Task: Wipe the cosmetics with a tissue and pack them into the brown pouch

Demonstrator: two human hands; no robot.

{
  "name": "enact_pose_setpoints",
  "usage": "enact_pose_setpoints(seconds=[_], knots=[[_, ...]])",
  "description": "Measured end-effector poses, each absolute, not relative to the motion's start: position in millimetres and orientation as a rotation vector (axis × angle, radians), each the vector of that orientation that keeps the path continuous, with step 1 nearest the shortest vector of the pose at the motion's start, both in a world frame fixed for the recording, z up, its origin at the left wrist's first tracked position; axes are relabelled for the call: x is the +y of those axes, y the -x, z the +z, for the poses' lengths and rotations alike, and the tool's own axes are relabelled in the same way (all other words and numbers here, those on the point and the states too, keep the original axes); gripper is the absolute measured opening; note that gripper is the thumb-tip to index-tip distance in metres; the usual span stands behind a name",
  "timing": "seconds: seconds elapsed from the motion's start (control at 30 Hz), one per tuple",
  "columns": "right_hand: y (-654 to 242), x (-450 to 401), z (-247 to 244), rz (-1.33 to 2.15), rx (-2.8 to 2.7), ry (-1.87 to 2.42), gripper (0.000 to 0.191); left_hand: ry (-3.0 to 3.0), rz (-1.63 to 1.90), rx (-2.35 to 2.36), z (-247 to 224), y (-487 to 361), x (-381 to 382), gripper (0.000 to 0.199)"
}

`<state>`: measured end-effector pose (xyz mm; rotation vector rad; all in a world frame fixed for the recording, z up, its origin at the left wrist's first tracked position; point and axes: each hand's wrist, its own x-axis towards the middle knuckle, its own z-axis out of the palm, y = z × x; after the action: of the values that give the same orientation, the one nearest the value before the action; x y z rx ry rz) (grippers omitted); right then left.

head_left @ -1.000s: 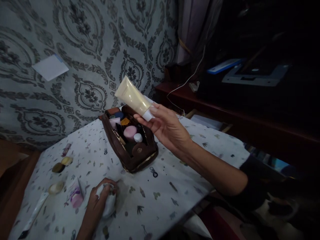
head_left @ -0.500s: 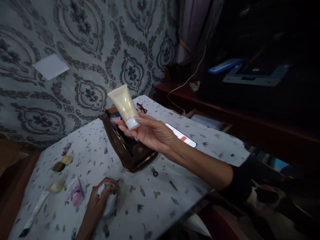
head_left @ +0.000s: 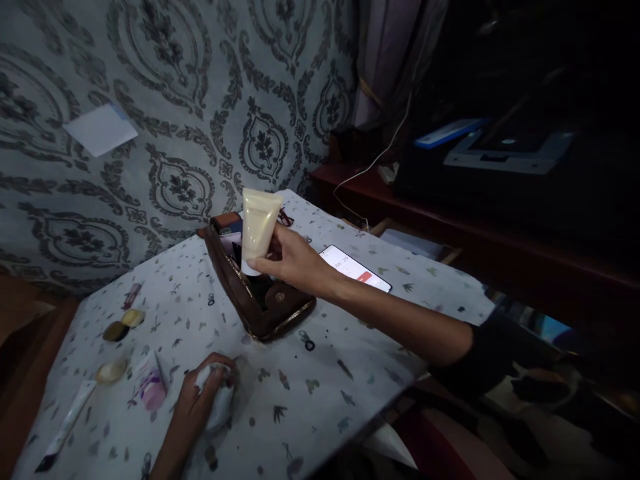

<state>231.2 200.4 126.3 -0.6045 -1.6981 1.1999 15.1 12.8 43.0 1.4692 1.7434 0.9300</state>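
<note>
My right hand grips a pale yellow squeeze tube near its white cap, which points down. It holds the tube above an unzipped brown bag, with some contents showing inside. Down on the table, my left hand is closed around a crumpled white cloth or tissue; its exact kind is unclear. Just left of that hand lies a pink and white tube. Further left are a brush with a white handle and a rounded pale item.
A lit phone lies right of the bag, and glasses behind it. Small round items and a small pink tube sit at the table's left. The patterned tablecloth meets a wall behind. A white cable hangs at the right.
My right hand has turned and come slightly lower, and the yellow tube now stands more upright over the bag. My left hand has stayed in place with the white cloth or tissue.
</note>
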Motion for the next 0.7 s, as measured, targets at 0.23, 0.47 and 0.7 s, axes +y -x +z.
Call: enact_pose_setpoints(seconds=[0.23, 0.47, 0.7], knots=[[-225.7, 201.2, 132.2, 0.973, -2.055, 0.786, 0.027, -1.478, 0.934, 1.73, 46.8, -17.5, 13.8, 0.047], [-219.5, 206.4, 138.3, 0.907, -2.186, 0.811, 0.033, -1.519, 0.88, 1.726, 47.8, -15.5, 14.6, 0.046], [-213.2, 207.3, 142.2, 0.848, -2.184, 0.857, 0.021, -1.528, 0.835, 1.715, 46.5, -13.5, 15.1, 0.048]])
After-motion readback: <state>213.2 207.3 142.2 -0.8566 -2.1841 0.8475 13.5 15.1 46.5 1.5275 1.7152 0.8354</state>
